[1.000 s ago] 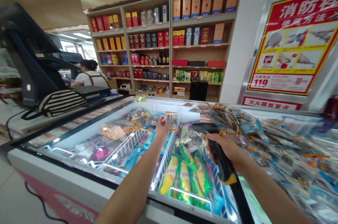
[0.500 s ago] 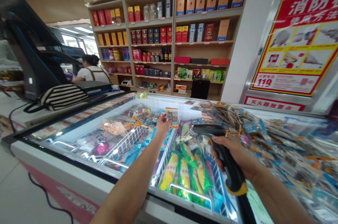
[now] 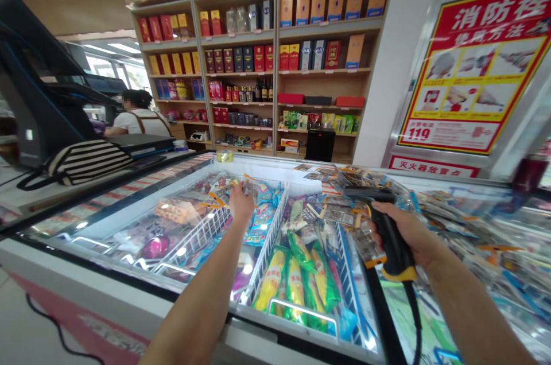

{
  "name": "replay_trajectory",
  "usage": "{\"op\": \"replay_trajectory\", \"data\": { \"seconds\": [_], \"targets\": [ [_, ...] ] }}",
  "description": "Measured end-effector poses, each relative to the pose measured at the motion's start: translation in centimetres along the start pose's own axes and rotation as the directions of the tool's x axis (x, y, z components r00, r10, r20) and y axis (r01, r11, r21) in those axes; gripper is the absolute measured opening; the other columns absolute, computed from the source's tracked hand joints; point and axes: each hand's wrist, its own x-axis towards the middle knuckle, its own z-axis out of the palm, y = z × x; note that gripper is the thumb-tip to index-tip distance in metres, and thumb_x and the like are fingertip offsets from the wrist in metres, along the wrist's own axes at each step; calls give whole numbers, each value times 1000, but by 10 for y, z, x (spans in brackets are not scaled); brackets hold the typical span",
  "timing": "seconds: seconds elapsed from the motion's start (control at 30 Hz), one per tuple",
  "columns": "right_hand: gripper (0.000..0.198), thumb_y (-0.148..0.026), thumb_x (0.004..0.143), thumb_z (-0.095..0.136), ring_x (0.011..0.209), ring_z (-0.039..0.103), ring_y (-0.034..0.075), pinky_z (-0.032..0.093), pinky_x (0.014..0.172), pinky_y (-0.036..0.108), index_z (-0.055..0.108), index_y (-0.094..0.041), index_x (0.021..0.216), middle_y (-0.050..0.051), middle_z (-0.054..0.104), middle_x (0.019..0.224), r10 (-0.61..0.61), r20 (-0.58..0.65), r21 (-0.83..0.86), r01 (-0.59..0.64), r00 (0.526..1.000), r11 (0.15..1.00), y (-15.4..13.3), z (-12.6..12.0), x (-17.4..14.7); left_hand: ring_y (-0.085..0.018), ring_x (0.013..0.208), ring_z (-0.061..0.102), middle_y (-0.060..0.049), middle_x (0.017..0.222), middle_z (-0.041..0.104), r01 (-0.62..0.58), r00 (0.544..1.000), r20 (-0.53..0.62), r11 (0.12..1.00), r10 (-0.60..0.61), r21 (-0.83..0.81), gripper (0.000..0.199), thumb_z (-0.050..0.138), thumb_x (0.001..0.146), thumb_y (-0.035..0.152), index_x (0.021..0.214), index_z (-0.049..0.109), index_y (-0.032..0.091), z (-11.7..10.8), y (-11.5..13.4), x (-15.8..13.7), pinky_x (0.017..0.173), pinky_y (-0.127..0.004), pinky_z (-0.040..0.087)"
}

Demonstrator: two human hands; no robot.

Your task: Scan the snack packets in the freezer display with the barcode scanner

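Note:
My left hand (image 3: 241,202) reaches over the left part of the glass-topped chest freezer. Its fingers are closed on a small clear snack packet (image 3: 250,186) with an orange edge, partly hidden by the fingers. Similar packets (image 3: 220,197) lie just left of that hand. In my right hand (image 3: 402,227) is a black and yellow handheld barcode scanner (image 3: 394,239), its head pointing left above the freezer's right side. Its cable hangs from the handle. Close to the scanner, a large heap of small packets (image 3: 447,221) spreads over the glass.
Below the glass, wire baskets (image 3: 275,227) hold corn in green wrappers (image 3: 295,284) and blue packages (image 3: 260,218). A striped bag (image 3: 90,161) and a dark screen stand (image 3: 30,84) are at left. Behind are a person (image 3: 140,115) and shelves of boxes (image 3: 258,61).
My left hand has moved left with the packet, from above the middle baskets to beside the other packets. The scanner has turned and shifted slightly right. The view has moved a little.

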Motion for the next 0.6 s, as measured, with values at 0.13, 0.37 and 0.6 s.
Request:
{"op": "replay_trajectory", "data": {
  "seconds": [0.13, 0.37, 0.6],
  "targets": [
    [22, -31, 76, 44, 31, 46, 10, 40, 30, 21, 48, -16, 60, -1, 51, 44, -5, -21, 44, 6, 1000, 999, -3, -10, 4, -25, 100, 45, -11, 109, 49, 4, 1000, 27, 964, -11, 266, 41, 45, 68, 8, 107, 51, 19, -12, -3, 3, 79, -36, 37],
    [24, -31, 75, 45, 31, 45, 9, 39, 29, 22, 48, -15, 58, 0, 52, 45, -18, -40, 48, 20, 999, 999, -4, -7, 1, -24, 109, 39, -6, 118, 47, -310, 951, 118, 888, 287, 339, 34, 43, 73, 14, 105, 53, 21, 0, 40, -30, 91, -39, 30],
    [20, -31, 74, 47, 32, 47, 10, 39, 29, 21, 49, -15, 62, -1, 52, 44, -6, -23, 91, 8, 1000, 996, -4, -6, 2, -18, 115, 35, -3, 128, 39, -821, 360, 659, 560, 660, -112, 37, 35, 81, 25, 117, 41, 25, 50, 101, -117, 95, -40, 26]
  ]
}}
